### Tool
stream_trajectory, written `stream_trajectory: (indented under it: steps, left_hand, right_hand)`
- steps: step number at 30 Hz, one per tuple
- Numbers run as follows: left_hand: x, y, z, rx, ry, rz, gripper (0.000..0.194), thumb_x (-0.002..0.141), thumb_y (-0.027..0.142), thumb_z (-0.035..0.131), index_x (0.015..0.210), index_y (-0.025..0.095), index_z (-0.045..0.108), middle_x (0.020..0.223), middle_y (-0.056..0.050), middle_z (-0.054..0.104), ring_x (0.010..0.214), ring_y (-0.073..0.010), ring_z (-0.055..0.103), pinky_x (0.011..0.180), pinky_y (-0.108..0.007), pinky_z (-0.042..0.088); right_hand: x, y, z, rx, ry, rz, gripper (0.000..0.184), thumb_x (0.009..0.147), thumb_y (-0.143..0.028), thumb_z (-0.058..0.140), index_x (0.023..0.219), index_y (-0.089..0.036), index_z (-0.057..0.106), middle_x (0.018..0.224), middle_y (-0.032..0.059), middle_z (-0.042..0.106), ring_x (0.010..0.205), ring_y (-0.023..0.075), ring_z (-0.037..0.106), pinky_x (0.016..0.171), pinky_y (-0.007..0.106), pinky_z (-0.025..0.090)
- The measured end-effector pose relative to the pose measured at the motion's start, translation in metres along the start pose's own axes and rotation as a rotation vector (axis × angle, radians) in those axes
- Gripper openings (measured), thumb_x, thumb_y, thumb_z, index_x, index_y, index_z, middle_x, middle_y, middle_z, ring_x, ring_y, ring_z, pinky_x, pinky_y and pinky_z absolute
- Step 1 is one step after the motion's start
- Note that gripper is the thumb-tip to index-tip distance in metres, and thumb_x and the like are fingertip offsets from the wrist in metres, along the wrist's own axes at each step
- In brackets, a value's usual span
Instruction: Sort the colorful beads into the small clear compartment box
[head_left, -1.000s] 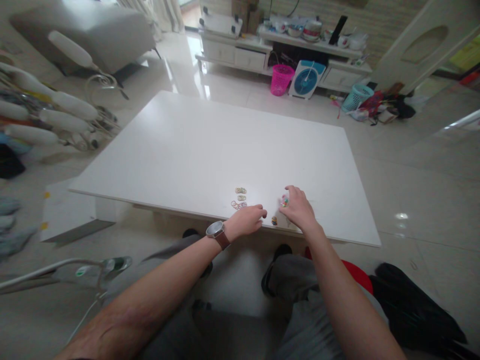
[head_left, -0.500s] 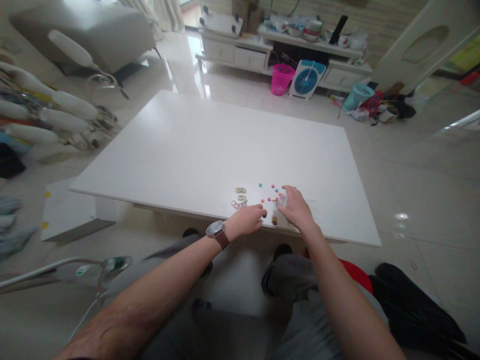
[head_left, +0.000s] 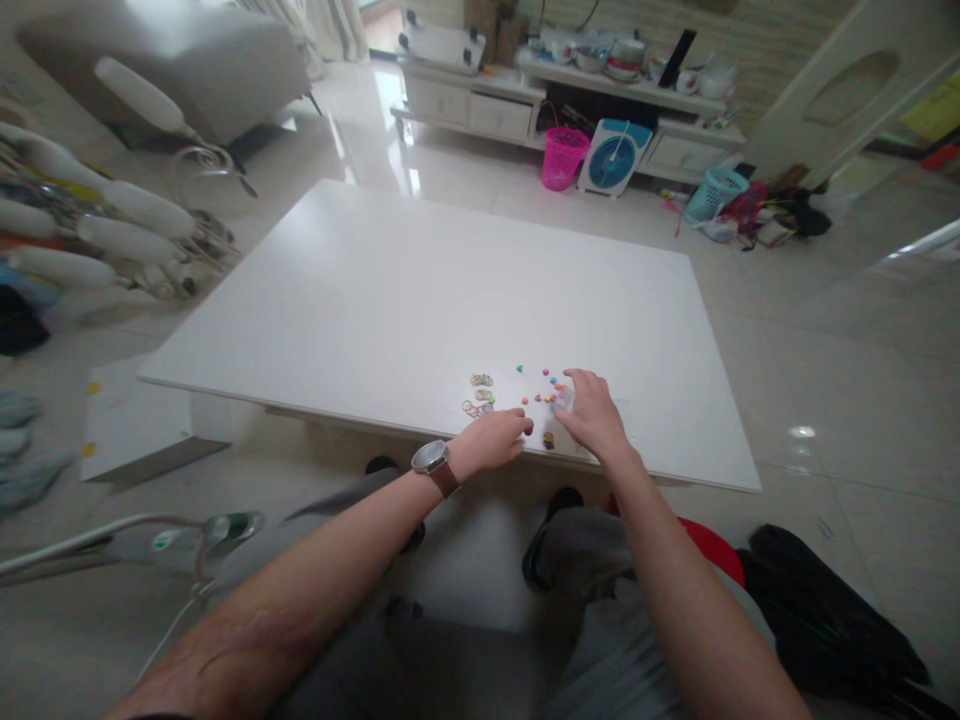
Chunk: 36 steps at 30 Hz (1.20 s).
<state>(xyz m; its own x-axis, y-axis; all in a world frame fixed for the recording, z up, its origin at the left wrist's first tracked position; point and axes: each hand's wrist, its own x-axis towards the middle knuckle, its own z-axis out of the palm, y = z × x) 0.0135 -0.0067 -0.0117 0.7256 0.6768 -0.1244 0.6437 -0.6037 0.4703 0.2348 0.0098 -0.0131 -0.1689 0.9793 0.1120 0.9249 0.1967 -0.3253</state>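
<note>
At the near edge of the white table (head_left: pixel 420 300), my left hand (head_left: pixel 495 440) rests with its fingers curled; whether anything is in them is hidden. My right hand (head_left: pixel 595 415) curves its thumb and fingers around a small clear plastic piece (head_left: pixel 565 398), whose shape is hard to make out. Several small coloured pieces lie by its fingertips, among them a green one (head_left: pixel 520 369), a pink one (head_left: pixel 546 372) and an orange one (head_left: pixel 525 401). A tiny brown and yellow figure (head_left: pixel 548 440) sits between my hands. Beyond my left hand are small clusters of rings (head_left: pixel 481 380).
Across the floor stands a low white cabinet (head_left: pixel 499 118) with dishes on top. Before it are a pink basket (head_left: pixel 564 158), a blue and white fan (head_left: pixel 613 158) and a light blue basket (head_left: pixel 716 195). A white box (head_left: pixel 139 420) lies left of the table.
Both hands stay almost where they were. The green piece looks slightly shifted or turned; otherwise the small pieces keep their places.
</note>
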Motion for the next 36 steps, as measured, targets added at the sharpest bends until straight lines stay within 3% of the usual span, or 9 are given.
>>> stream_trajectory:
  steps: [12, 19, 25, 32, 36]
  left_hand:
    - [-0.001, -0.009, -0.011, -0.019, 0.025, -0.082, 0.027, 0.089, 0.017, 0.050, 0.108, 0.019, 0.070, 0.110, -0.009, 0.072, 0.097, -0.0236, 0.069, 0.082, -0.032, 0.052]
    - [-0.002, -0.031, -0.024, 0.015, 0.115, -0.361, 0.024, 0.088, 0.019, 0.054, 0.100, 0.020, 0.074, 0.098, -0.009, 0.075, 0.090, -0.0218, 0.069, 0.081, -0.031, 0.052]
    - [-0.003, -0.054, -0.037, -0.045, 0.213, -0.535, 0.021, 0.087, 0.024, 0.059, 0.099, 0.020, 0.076, 0.101, -0.008, 0.077, 0.094, -0.0224, 0.069, 0.084, -0.031, 0.052]
    - [0.000, -0.056, -0.031, -0.052, 0.201, -0.537, 0.019, 0.087, 0.023, 0.059, 0.094, 0.020, 0.077, 0.096, -0.009, 0.077, 0.092, -0.0231, 0.069, 0.085, -0.033, 0.053]
    - [0.005, -0.055, -0.023, -0.076, 0.218, -0.430, 0.022, 0.082, 0.014, 0.060, 0.094, 0.017, 0.077, 0.099, -0.010, 0.075, 0.093, -0.0222, 0.068, 0.087, -0.032, 0.053]
  right_hand:
    - [0.002, -0.008, -0.022, 0.150, 0.064, 0.085, 0.063, 0.071, -0.018, 0.066, 0.132, -0.020, 0.051, 0.127, 0.0128, 0.049, 0.115, 0.0312, 0.055, 0.102, 0.046, 0.049]
    - [-0.002, -0.010, -0.020, 0.377, -0.188, -0.111, 0.069, 0.069, -0.019, 0.069, 0.135, -0.024, 0.049, 0.129, 0.0086, 0.052, 0.121, 0.0267, 0.056, 0.099, 0.039, 0.051]
    - [-0.006, -0.021, -0.019, 0.345, -0.348, -0.126, 0.068, 0.068, -0.014, 0.070, 0.132, -0.022, 0.051, 0.127, 0.0085, 0.051, 0.117, 0.0258, 0.055, 0.102, 0.039, 0.049]
    - [-0.008, -0.024, -0.012, 0.203, -0.408, -0.136, 0.069, 0.067, -0.009, 0.073, 0.132, -0.021, 0.054, 0.119, 0.0087, 0.047, 0.115, 0.0264, 0.053, 0.104, 0.040, 0.046]
    - [-0.010, -0.023, 0.003, 0.081, -0.406, -0.166, 0.073, 0.066, -0.010, 0.077, 0.134, -0.019, 0.054, 0.120, 0.0114, 0.049, 0.119, 0.0297, 0.048, 0.106, 0.045, 0.045]
